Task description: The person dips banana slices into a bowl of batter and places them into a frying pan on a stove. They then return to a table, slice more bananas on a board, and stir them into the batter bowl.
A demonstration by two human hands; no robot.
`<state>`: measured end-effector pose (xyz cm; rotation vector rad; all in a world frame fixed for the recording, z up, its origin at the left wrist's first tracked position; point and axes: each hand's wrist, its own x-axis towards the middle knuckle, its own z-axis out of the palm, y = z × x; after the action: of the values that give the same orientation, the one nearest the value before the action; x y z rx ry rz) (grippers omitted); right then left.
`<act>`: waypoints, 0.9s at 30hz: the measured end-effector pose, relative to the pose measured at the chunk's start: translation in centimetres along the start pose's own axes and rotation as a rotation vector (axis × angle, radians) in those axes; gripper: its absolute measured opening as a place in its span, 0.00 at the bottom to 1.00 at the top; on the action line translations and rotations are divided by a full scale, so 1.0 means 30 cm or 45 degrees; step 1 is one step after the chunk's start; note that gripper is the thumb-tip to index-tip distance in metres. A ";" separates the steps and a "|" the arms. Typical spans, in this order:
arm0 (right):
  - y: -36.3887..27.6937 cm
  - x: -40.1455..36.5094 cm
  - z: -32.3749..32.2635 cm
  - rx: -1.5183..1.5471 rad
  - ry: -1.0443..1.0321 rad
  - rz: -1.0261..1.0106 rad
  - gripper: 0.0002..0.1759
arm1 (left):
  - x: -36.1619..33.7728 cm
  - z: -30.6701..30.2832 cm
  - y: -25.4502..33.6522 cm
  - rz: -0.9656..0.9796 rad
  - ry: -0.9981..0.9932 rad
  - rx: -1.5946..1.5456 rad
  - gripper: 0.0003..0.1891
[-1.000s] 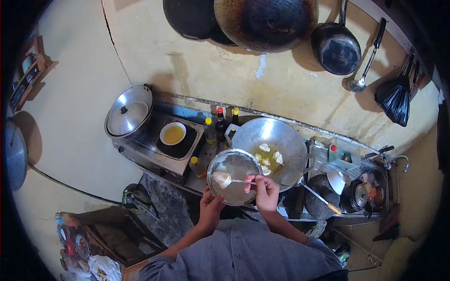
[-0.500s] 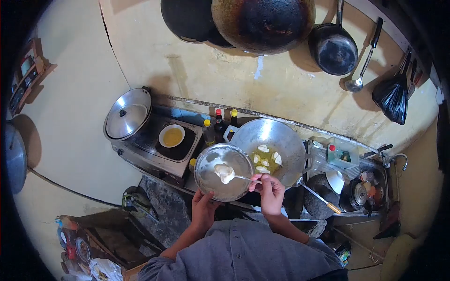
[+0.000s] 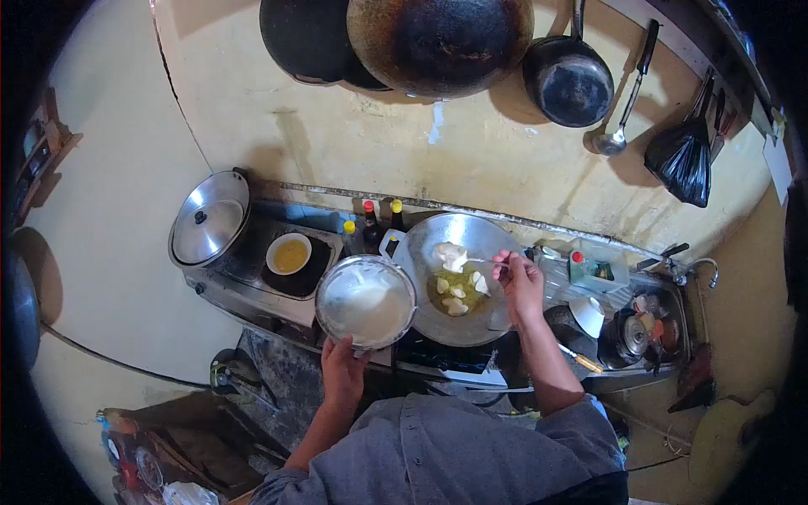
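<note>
My left hand (image 3: 342, 374) grips the near edge of a metal bowl (image 3: 411, 318) of thick white batter (image 3: 366, 313). The bowl is tilted beside the wok's left side. In my right hand (image 3: 523, 286) is a spoon (image 3: 480, 260), pinched by its handle and reaching left over the wok. A large lump of batter (image 3: 452, 255) covers the spoon's head. Below, in the wide metal wok (image 3: 475, 330), several pale batter pieces (image 3: 457, 306) lie in yellow oil (image 3: 469, 296).
A white bowl of yellow liquid (image 3: 290, 253) sits on the stove (image 3: 252, 290), near a lidded pot (image 3: 210, 220). Bottles (image 3: 370, 227) stand behind the metal bowl. Right of the wok are a wooden-handled utensil (image 3: 587, 362), a white bowl (image 3: 587, 316) and a sink (image 3: 680, 307). Pans (image 3: 570, 82) hang above.
My right hand has carried the loaded spoon from above the metal bowl to over the wok. The bowl has shifted left in view, and the camera view has turned somewhat.
</note>
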<state>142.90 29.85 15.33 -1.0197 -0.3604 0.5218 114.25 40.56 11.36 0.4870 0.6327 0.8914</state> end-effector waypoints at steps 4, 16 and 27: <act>0.068 0.142 -0.141 -0.112 0.045 0.015 0.13 | -0.007 -0.025 0.033 0.056 0.039 0.007 0.17; 0.415 0.520 -0.433 -0.689 0.231 0.084 0.13 | -0.078 -0.113 0.118 0.213 0.199 -0.040 0.19; 0.538 0.627 -0.423 -1.345 0.083 -0.061 0.12 | -0.114 -0.173 0.152 0.299 0.354 -0.034 0.23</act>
<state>160.99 38.31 -4.07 -2.0325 -0.6224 0.2259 106.54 40.87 11.54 0.4220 0.8269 1.2019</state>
